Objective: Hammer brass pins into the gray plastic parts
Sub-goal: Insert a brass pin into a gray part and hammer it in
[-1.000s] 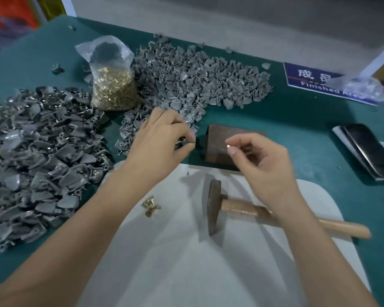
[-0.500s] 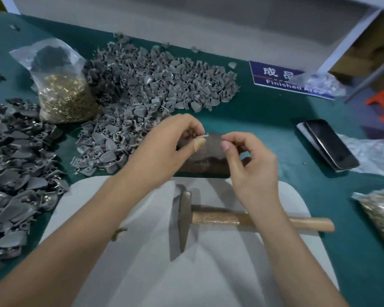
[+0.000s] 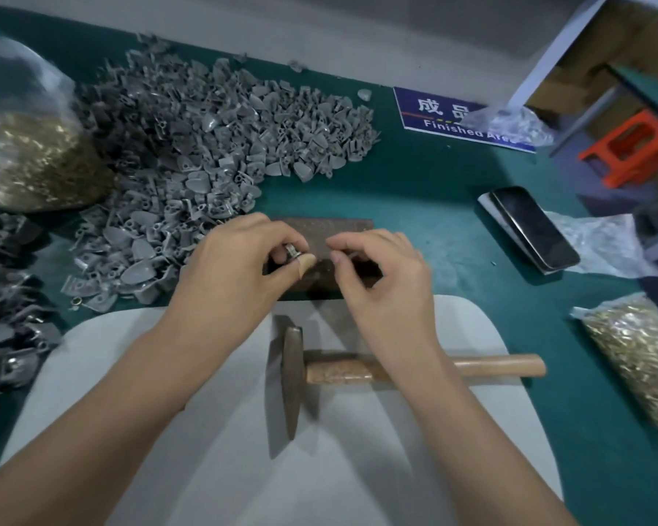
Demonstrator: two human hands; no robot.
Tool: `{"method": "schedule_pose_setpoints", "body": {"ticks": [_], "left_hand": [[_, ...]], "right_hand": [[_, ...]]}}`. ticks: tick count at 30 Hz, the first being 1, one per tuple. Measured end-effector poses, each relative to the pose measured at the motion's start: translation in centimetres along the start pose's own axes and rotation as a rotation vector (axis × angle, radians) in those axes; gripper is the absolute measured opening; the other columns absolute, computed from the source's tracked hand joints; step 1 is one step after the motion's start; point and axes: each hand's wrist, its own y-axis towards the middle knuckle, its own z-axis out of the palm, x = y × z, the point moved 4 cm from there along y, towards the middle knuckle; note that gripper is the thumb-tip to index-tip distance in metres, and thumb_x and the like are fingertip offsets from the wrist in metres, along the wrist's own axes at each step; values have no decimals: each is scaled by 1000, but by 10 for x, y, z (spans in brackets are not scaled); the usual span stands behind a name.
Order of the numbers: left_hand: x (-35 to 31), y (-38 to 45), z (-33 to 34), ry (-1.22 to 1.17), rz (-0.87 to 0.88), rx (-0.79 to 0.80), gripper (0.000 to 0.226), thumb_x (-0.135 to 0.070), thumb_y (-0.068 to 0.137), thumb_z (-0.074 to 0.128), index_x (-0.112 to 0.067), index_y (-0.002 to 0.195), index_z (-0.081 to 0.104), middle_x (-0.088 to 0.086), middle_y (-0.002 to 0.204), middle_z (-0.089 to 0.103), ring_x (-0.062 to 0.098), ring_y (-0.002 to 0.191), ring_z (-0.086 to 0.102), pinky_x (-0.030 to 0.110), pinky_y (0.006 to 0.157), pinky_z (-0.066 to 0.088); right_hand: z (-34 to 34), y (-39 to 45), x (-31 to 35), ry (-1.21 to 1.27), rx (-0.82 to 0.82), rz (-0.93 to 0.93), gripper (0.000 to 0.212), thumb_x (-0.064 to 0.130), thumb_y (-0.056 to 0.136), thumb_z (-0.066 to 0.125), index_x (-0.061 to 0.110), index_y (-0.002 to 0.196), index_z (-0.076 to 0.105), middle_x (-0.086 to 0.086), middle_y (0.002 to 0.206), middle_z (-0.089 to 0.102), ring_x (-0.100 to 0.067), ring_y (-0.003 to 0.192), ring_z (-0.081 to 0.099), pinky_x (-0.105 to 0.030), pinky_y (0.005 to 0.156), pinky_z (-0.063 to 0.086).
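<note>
Since the earlier frames both hands have come down onto the dark block point(image 3: 342, 229), close together. The left hand point(image 3: 240, 267) pinches a small gray plastic part point(image 3: 292, 254) between thumb and curled fingers, just above the block. The right hand point(image 3: 380, 275) has its fingers curled with fingertips pinched; whether a brass pin sits between them cannot be told. The hammer point(image 3: 293, 377) lies untouched on the white board point(image 3: 168, 430) below. A pile of gray parts point(image 3: 206, 146) spreads behind, beside a bag of pins point(image 3: 35, 157).

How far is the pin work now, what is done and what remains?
Done cannot be told: no finished pile is distinguishable. In hand: left hand pinches a small gray plastic part over the dark brown block; right hand pinches something tiny. Left: wooden-handled hammer lies untouched; a large heap of gray parts waits.
</note>
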Motion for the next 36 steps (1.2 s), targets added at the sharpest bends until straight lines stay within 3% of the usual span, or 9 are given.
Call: {"method": "schedule_pose_setpoints", "body": {"ticks": [4, 9, 12, 14, 17, 22, 27, 31, 36], "left_hand": [[-2, -1, 3, 14, 0, 50, 34, -46, 80, 78, -23, 105, 76, -9, 82, 60, 16, 79, 55, 41, 74, 50], [-3, -3, 2, 22, -5, 38, 42, -50, 79, 77, -26, 114, 72, -14, 83, 59, 14, 84, 56, 43, 80, 50], [-4, -1, -2, 75, -5, 21, 49, -66, 75, 68, -32, 112, 64, -21, 82, 46, 6, 82, 47, 34, 73, 41], [-4, -1, -4, 109, 14, 60, 52, -71, 75, 63, -34, 112, 62, -22, 87, 44, 4, 87, 46, 32, 76, 38], [-4, -3, -4, 120, 32, 102, 48, -70, 79, 61, -33, 109, 63, -16, 95, 49, 7, 93, 49, 32, 80, 41], [-8, -4, 1, 101, 46, 93, 34, -60, 81, 66, -32, 99, 59, -15, 90, 48, 9, 88, 48, 33, 73, 42], [0, -2, 1, 3, 34, 75, 31, -37, 88, 73, -26, 118, 69, -15, 102, 62, 9, 100, 54, 38, 86, 51], [5, -2, 2, -12, -14, 14, 37, -34, 91, 71, -29, 127, 63, -19, 105, 63, 5, 101, 51, 31, 88, 48], [13, -2, 2, -25, -71, 13, 25, -43, 88, 71, -32, 109, 64, -19, 98, 58, -1, 95, 48, 12, 84, 37]], "right_hand": [[3, 1, -3, 44, 11, 34, 11, 17, 93, 72, 23, 101, 77, 13, 95, 71, -15, 95, 62, -51, 85, 50], [-1, 3, -5, 52, -60, 49, 7, 31, 96, 66, 30, 96, 73, 20, 91, 68, -9, 94, 61, -46, 87, 50], [-3, 5, -7, 33, -62, 83, 8, 40, 97, 60, 35, 92, 65, 23, 89, 65, -5, 92, 60, -31, 86, 48], [-5, 6, -11, 11, -60, 109, 18, 44, 98, 58, 30, 88, 64, 17, 85, 65, -6, 88, 60, -20, 80, 43], [-8, 8, -11, -40, -52, 100, 26, 45, 97, 59, 23, 86, 65, 18, 82, 61, -9, 83, 57, -14, 76, 38], [-7, 8, -3, -109, -45, 23, 21, 39, 95, 64, 20, 87, 68, 19, 82, 57, -14, 83, 54, -23, 76, 40], [-4, 7, -4, -131, -12, -1, 6, 23, 94, 73, 18, 92, 74, 8, 86, 66, -19, 86, 55, -31, 79, 44], [0, 12, -6, -129, 18, 32, 4, 23, 90, 78, 22, 93, 80, 6, 76, 54, -18, 83, 49, -16, 73, 37], [-5, 9, -10, -88, 76, 56, 10, 24, 91, 76, 29, 99, 81, 7, 76, 54, -16, 84, 50, -14, 75, 38]]}}
